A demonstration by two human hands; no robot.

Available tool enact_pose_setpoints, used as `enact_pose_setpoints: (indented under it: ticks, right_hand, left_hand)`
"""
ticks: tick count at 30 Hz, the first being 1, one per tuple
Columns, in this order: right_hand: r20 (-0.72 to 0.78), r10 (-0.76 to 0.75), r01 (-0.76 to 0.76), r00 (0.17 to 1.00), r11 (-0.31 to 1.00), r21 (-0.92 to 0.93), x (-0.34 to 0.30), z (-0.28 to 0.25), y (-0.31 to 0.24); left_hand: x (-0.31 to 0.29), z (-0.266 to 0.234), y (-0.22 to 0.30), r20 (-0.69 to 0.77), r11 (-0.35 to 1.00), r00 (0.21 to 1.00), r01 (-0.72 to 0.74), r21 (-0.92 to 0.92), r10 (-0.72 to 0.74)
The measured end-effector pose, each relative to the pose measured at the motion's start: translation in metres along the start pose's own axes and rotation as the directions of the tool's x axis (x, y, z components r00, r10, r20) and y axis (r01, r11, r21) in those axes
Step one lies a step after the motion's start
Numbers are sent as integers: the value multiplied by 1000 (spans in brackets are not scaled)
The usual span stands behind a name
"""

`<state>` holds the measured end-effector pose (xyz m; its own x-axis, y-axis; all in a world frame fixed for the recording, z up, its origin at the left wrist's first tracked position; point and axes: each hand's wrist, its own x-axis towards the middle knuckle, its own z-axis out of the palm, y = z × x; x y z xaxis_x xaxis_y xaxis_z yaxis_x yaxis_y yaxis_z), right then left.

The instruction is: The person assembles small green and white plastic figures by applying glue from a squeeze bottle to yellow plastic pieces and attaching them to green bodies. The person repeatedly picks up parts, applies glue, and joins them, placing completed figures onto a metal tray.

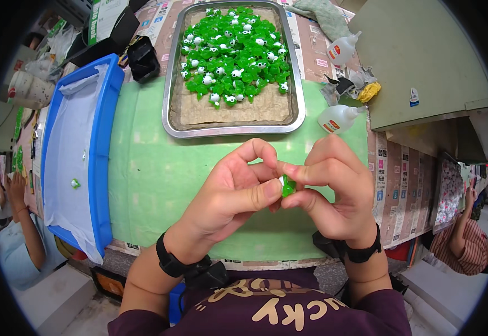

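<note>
You have the small green piece [288,186] right at your fingertips, in front of your chest and over the pale green mat [154,168]. Your right hand [342,190] pinches it between thumb and forefinger; your left hand [216,196] pinches its left edge, the thumb pressed to it and the other fingers curled behind. Those fingertips cover much of the piece — a speck of white shows beside your left thumb.

Just beyond your hands sits the metal tray [233,131], heaped with green-and-white figures [233,61]. To your left is the blue bin [99,185], white-lined, one small figure [75,183] lying inside. A squeeze bottle [336,119] lies tilted beyond your right hand — near the tray's corner, with a crumpled yellow scrap [369,92] past it.
</note>
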<state>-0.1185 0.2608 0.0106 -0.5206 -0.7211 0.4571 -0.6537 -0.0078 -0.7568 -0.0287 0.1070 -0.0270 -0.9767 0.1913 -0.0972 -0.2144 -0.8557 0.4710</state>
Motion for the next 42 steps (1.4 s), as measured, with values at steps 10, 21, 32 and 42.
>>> enact_pose_setpoints:
  ticks: [10,21,32,42]
  right_hand:
    - [6,105,-105,994,985,133,2,2,-2]
    - [36,-54,55,998,998,-24,-1,1,-2]
    - [24,-76,77,997,996,-34,0,2,1]
    - [41,-81,84,996,995,-60,-1,1,2]
  left_hand:
    - [0,1,8,30,997,997,76,-28,-75]
    - [-3,5,8,41,994,993,111,-1,-111]
    - [-3,7,9,-4,991,991,132,4,-132]
    - [-4,10,14,-23,990,993,117,76,-116]
